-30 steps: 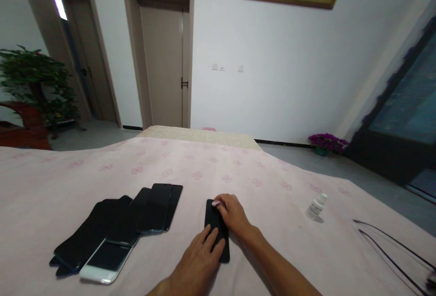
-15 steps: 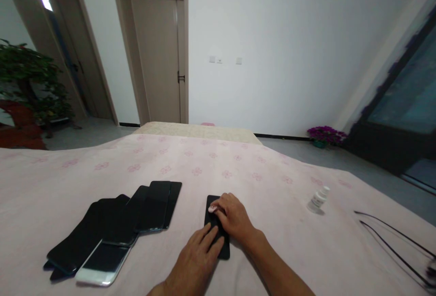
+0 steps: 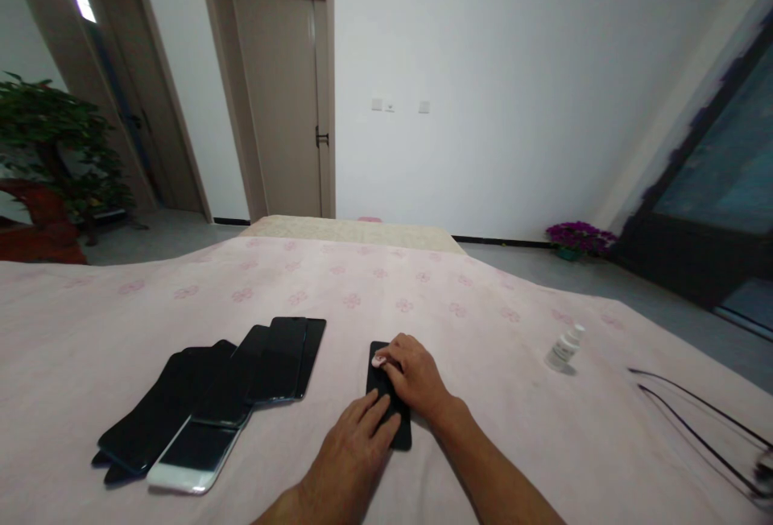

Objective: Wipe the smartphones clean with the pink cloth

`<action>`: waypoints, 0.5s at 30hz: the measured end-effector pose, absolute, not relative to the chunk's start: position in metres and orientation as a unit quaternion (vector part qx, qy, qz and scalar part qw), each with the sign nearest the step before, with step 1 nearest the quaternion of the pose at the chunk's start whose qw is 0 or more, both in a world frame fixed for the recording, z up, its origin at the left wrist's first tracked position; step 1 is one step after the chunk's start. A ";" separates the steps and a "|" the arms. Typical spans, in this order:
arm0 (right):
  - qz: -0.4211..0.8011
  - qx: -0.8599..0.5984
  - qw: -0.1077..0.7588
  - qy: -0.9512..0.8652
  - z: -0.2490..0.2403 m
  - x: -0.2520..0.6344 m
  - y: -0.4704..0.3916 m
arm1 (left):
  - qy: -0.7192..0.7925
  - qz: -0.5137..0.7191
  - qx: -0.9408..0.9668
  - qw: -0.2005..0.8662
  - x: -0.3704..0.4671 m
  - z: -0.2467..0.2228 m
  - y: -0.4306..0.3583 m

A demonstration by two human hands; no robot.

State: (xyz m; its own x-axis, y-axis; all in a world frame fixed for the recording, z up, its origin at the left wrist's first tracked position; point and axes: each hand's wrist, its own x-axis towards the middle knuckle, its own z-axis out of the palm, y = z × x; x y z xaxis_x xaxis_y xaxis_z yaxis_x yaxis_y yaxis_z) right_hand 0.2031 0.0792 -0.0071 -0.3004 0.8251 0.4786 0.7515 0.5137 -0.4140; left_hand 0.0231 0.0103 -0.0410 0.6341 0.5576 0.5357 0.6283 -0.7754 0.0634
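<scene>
A black phone (image 3: 403,433) lies on the pink flowered cloth (image 3: 483,428) in front of me. My left hand (image 3: 357,440) rests on its lower left part, with the fingers spread over the screen. Near the phone's top, my right hand (image 3: 416,376) pinches a small pale pink pad (image 3: 378,361) against the surface. Several dark phones (image 3: 169,396) overlap in a fanned pile to the left, with a white-framed phone (image 3: 196,454) at the pile's lower edge.
A small white spray bottle (image 3: 564,349) stands right of my hands. Black-framed glasses (image 3: 704,436) lie at the far right. Beyond the table are a door (image 3: 278,98), a green plant (image 3: 54,138) and purple flowers (image 3: 578,238).
The view has shifted slightly, so the phones on the left appear a little higher and further right. Both hands stay on the black phone, and the pad is still near its top.
</scene>
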 end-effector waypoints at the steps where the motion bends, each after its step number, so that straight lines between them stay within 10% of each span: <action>1: 0.051 -0.491 0.325 -0.806 -0.007 0.204 0.078 | -0.332 -0.273 -0.901 0.062 0.023 -0.041 0.010; 15: 0.034 -0.508 0.338 -0.792 -0.010 0.207 0.090 | -0.331 -0.290 -0.897 0.049 0.022 -0.038 0.010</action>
